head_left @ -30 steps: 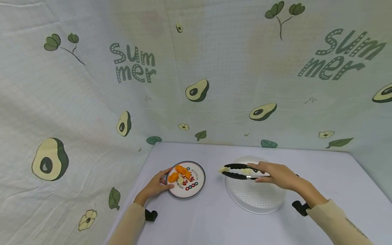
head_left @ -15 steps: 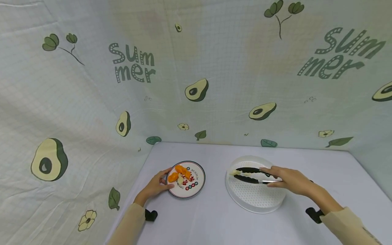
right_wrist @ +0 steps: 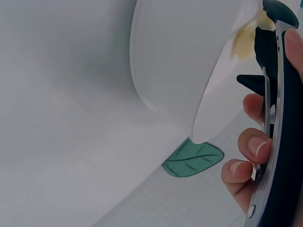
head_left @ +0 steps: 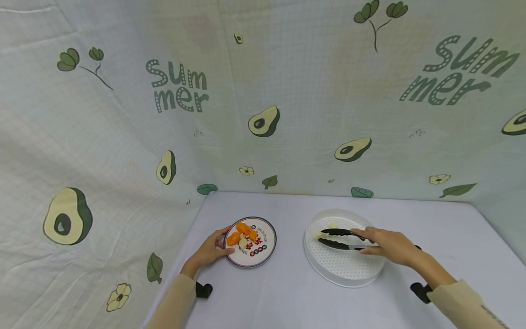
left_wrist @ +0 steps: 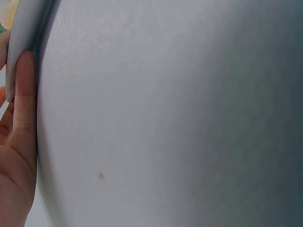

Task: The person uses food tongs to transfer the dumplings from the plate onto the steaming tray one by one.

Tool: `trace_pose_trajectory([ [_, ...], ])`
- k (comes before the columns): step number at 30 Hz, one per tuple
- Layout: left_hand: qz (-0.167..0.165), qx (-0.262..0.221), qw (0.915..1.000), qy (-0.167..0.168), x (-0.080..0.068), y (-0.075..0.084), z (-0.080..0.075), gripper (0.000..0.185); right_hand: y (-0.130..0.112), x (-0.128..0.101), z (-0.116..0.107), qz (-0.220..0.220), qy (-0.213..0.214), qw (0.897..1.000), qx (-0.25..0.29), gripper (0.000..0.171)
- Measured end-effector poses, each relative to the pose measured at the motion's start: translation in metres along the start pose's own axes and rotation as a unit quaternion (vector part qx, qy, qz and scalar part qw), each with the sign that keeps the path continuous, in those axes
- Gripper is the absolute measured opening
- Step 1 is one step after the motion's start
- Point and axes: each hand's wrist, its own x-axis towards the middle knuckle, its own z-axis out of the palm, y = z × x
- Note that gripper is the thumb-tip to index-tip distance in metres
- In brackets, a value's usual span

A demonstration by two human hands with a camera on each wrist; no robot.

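Note:
My left hand (head_left: pixel 209 247) grips the left rim of a small white plate (head_left: pixel 263 256), thumb at the edge; in the left wrist view a finger (left_wrist: pixel 24 90) lies under it. Orange pieces (head_left: pixel 233 238) and a pale piece (head_left: pixel 243 241) sit on the plate. In my right hand (head_left: pixel 390 244) are black-tipped metal tongs (head_left: pixel 334 245), held over a round white tray (head_left: pixel 349 269) with a dimpled base. Beside their tips is a pale yellow piece (head_left: pixel 318 236); in the right wrist view one pale piece (right_wrist: pixel 265 21) lies between the tips and another (right_wrist: pixel 244 41) on the tray.
Plate and tray stand apart on a white-covered table (head_left: pixel 283 297). A printed cloth (head_left: pixel 304 91) with avocados and leaves hangs behind the table and along its left side. Each wrist carries a black mount (head_left: pixel 203 289).
The tongs, with the pale piece at their tips, have moved right from beside the tray to over it, then slightly nearer me. My left hand and the plate have stayed put.

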Motion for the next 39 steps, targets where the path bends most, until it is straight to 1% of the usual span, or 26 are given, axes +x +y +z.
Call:
trace_pose_trajectory([
  [10, -0.001, 0.003, 1.0000, -0.003, 0.001, -0.003, 0.000, 0.081, -0.003, 0.004, 0.005, -0.002, -0.001, 1.000, -0.007, 0.061],
  [18, -0.002, -0.005, 1.0000, -0.005, 0.002, -0.004, -0.001, 0.081, -0.004, 0.005, 0.006, -0.007, 0.001, 1.000, -0.012, 0.066],
  [27, 0.002, 0.004, 1.0000, -0.007, 0.000, -0.002, 0.000, 0.082, -0.006, 0.004, -0.003, -0.006, 0.018, 1.000, -0.023, 0.066],
  [39, 0.001, 0.001, 1.0000, -0.008, 0.000, -0.001, -0.002, 0.082, -0.014, 0.009, -0.019, 0.012, 0.030, 0.999, 0.007, 0.073],
])
